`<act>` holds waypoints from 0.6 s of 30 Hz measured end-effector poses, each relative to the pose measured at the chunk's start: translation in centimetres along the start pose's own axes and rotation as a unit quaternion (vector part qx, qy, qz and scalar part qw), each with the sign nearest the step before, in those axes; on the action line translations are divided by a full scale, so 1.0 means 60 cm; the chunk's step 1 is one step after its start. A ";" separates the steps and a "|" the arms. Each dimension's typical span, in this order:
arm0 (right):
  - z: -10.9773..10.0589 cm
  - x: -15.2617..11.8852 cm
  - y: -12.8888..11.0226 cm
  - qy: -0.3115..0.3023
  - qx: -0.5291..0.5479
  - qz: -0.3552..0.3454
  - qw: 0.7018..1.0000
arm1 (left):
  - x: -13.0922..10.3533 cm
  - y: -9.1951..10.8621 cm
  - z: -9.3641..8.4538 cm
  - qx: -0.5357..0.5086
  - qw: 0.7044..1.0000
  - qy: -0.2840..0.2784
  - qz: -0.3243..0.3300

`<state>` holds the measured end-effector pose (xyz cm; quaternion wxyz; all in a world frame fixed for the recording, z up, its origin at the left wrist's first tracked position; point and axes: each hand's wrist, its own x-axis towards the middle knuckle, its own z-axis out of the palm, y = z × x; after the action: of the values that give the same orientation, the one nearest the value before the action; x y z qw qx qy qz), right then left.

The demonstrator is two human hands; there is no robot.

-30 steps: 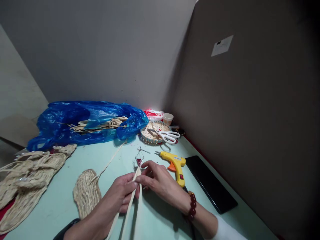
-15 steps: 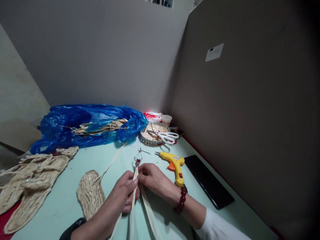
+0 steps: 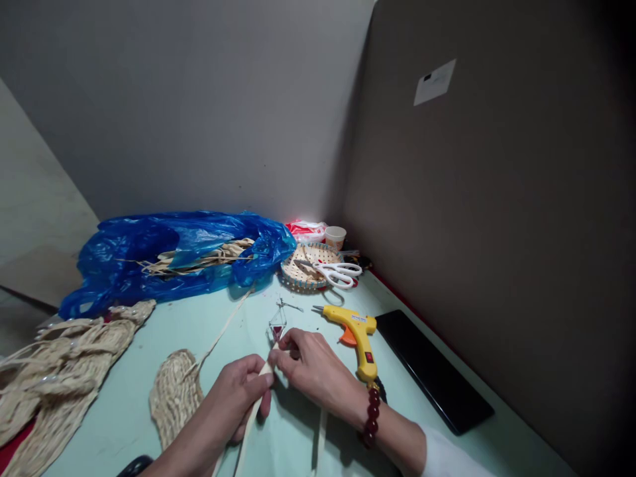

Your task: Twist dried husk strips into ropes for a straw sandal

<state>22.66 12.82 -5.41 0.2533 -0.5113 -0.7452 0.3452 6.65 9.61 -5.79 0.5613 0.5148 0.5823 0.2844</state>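
Observation:
Pale flat fibre strips (image 3: 252,414) run down toward me from a small metal clip (image 3: 277,326) that stands on the table and has something dark red in it. My left hand (image 3: 243,394) is closed on the strips a little below the clip, thumb on top. Close beside it, my right hand (image 3: 313,371) pinches a strip just under the clip; one strip (image 3: 322,430) hangs below that hand. The exact crossing of the strips is partly hidden by my fingers. A woven sole-shaped piece (image 3: 175,391) lies left of my left forearm, with a strand trailing from it.
A yellow glue gun (image 3: 358,331) and a black phone-like slab (image 3: 434,371) lie to the right. Behind are white-handled scissors (image 3: 340,273) on a woven basket (image 3: 291,281), a paper cup (image 3: 335,237) and a blue plastic bag (image 3: 124,245). Woven slippers (image 3: 74,391) lie at left.
My right hand has drawn one strip out to the right, and my left hand has shifted slightly down and left with the others. The whole view has tilted a little.

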 end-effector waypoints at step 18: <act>0.007 0.011 0.009 0.070 0.024 0.013 0.997 | -0.007 0.010 -0.017 0.315 0.930 0.087 0.170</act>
<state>22.46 13.45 -6.08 0.3127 -0.5377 -0.7103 0.3296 5.79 9.65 -4.90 0.2601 0.7296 0.5925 0.2213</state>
